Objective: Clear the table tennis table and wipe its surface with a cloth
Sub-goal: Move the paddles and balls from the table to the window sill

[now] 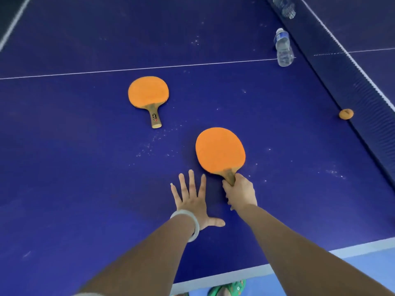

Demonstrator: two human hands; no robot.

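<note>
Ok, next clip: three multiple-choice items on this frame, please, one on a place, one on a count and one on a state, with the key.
1. Where is the bottle?
A) beside the net
B) at the near edge
C) in the far left corner

2. How many paddles are in view?
A) one
B) two
C) three

3. What is the right hand doing?
A) lying flat
B) gripping a paddle handle
C) wiping

Key:
1 A: the bottle stands right by the net.
2 B: there is a far paddle and a near paddle.
3 B: its fingers curl round the near paddle's handle, while the left hand is spread flat.
</note>
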